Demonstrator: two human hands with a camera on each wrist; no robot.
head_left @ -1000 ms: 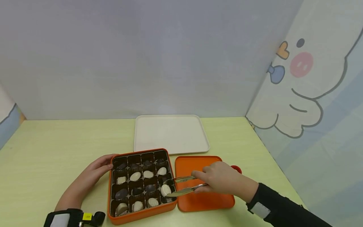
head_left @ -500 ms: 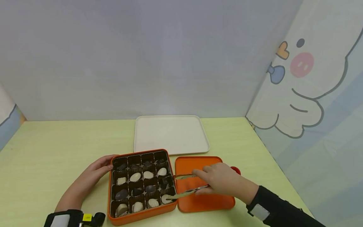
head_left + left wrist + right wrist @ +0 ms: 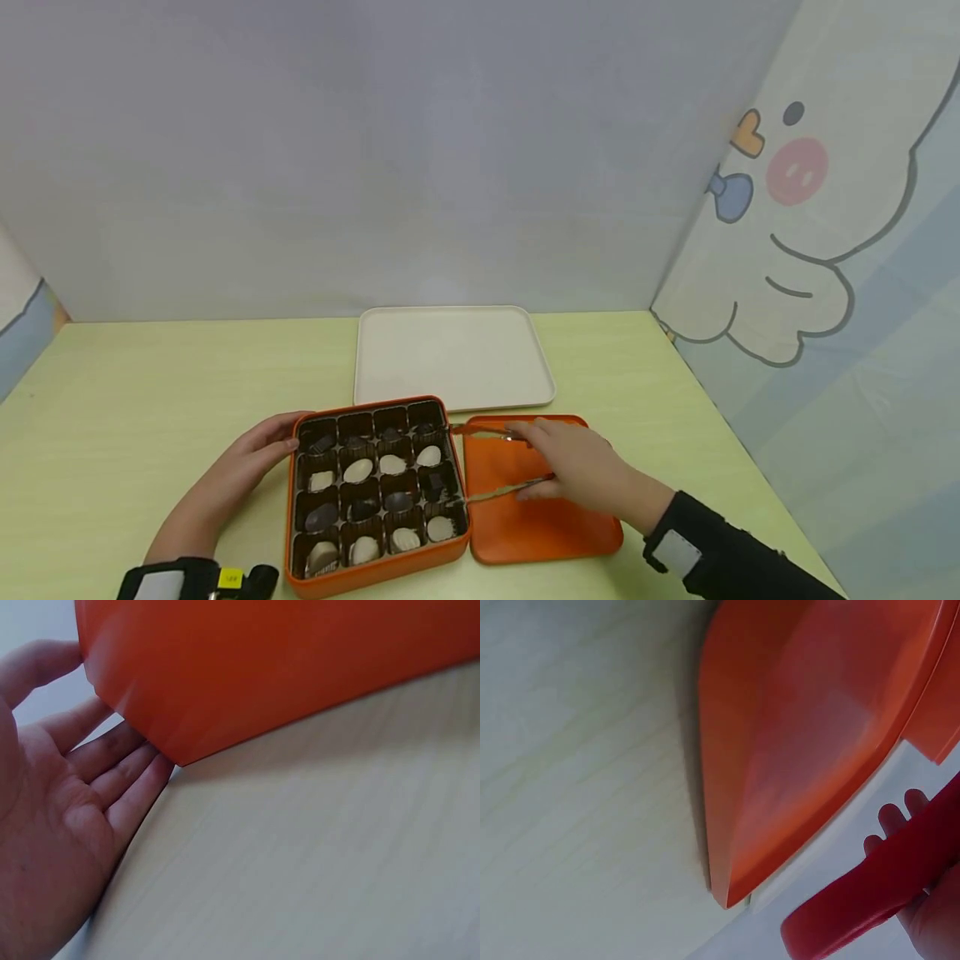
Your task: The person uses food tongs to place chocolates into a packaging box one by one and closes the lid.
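Observation:
An orange box [image 3: 378, 577] with a dark compartmented insert holds several dark and pale chocolate-like pieces. My left hand [image 3: 255, 454] rests at its far left corner, thumb at the rim and fingers fairly straight against the wall [image 3: 225, 675]. My right hand [image 3: 581, 467] holds metal tongs [image 3: 510, 490] with a red handle end [image 3: 870, 892]. The tongs' arms are spread apart, tips over the box's right edge, with nothing between them. A pale round piece [image 3: 440, 528] lies in the near right compartment. Dark insert hides exact shapes of the dark pieces.
An orange lid-like tray [image 3: 543, 537] lies right of the box, beneath the right hand. Behind both, a white tray [image 3: 453, 354] lies on the light yellow table [image 3: 187, 358]. A grey wall stands at the back, a printed cartoon panel at the right.
The pale round piece went from between the tongs' tips down into the near right compartment. The tongs then spread apart and drew back toward the box's right edge. My left hand stayed put.

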